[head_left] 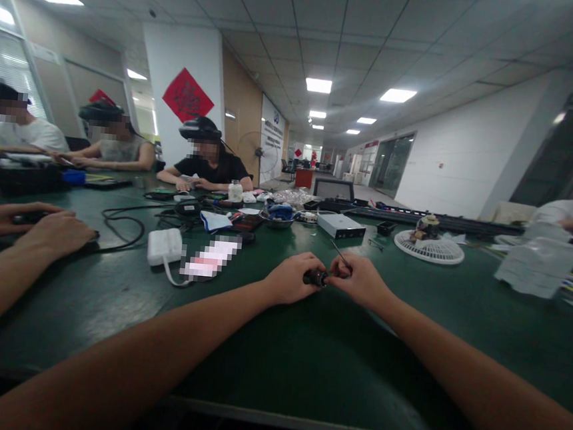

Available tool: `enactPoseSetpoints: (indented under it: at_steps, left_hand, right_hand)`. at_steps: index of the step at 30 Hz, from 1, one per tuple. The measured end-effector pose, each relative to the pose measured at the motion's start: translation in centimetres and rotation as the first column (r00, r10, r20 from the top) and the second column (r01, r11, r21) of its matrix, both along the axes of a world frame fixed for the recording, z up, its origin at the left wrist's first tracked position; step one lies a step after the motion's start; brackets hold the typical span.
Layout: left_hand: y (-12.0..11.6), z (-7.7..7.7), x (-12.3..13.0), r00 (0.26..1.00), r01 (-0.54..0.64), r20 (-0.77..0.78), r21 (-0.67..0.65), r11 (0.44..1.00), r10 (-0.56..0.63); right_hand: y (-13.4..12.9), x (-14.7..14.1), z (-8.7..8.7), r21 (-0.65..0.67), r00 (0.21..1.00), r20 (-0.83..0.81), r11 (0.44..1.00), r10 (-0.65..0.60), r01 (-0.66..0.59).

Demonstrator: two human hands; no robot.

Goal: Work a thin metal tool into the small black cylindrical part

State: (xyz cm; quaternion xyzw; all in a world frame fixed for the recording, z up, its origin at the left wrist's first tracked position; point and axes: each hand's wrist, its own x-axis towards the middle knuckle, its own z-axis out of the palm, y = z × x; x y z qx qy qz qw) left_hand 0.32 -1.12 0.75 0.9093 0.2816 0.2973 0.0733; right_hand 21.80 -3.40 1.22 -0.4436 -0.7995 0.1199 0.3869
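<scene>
Head view: past the near edge of the table (351, 395), your left hand (289, 279) grasps one dark part (316, 277), largely covered; your right hand (361, 280) grips one thin rod (339, 252), its lower end hidden. Toward the far edge: one silver box (340, 226), one white grille (444, 251).

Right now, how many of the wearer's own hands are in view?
2: left hand holding a small dark cylindrical part; right hand by the part's end, holding a thin rod.
</scene>
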Motion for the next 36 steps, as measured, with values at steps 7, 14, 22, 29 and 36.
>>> enactPoseSetpoints:
  at_steps: [7,14,22,29,36]
  left_hand:
    - [-0.2,0.2,0.0,0.999,-0.034,-0.037,0.018,0.999,0.034]
    - [-0.2,0.1,0.0,0.999,0.023,-0.048,0.043,0.999,-0.021]
    - [-0.3,0.2,0.0,0.995,0.026,-0.101,0.091,0.995,-0.017]
    - [-0.9,0.1,0.3,0.992,-0.002,-0.126,0.069,0.998,0.010]
    - [-0.8,0.2,0.3,0.997,-0.030,-0.073,0.041,0.999,0.033]
  right_hand:
    - [0.1,0.3,0.0,-0.134,0.996,-0.085,0.991,0.004,-0.016]
    - [0.1,0.3,-0.1,0.029,0.995,0.074,0.998,-0.065,0.063]
    - [-0.1,-0.2,-0.2,-0.050,0.986,0.149,0.995,-0.078,0.086]
    - [0.1,0.3,-0.6,-0.362,0.998,0.000,0.930,0.060,-0.056]
    - [0.6,0.7,-1.0,-0.391,0.992,-0.068,0.912,0.106,-0.124]
